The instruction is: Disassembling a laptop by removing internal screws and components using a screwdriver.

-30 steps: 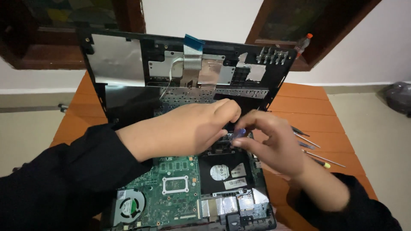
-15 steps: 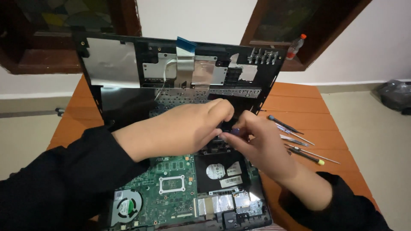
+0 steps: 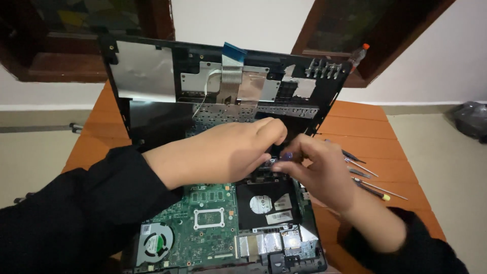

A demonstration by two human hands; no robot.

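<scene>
— Left hand [image 3: 223, 152] lies curled over the board [image 3: 203, 223], fingertips pinched at a small part at the drive's [image 3: 266, 203] twelve o'clock; what they grip, I can't tell.

— Right hand [image 3: 317, 170] pinches there too, nail to nail. Best to pull straight, gently; screwdrivers [image 3: 368, 177] wait at three o'clock.

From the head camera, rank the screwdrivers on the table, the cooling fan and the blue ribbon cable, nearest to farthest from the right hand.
From the right hand:
1. Screwdrivers, just to its right on the table.
2. Blue ribbon cable, up on the raised cover.
3. Cooling fan, bottom left of the board.
</scene>
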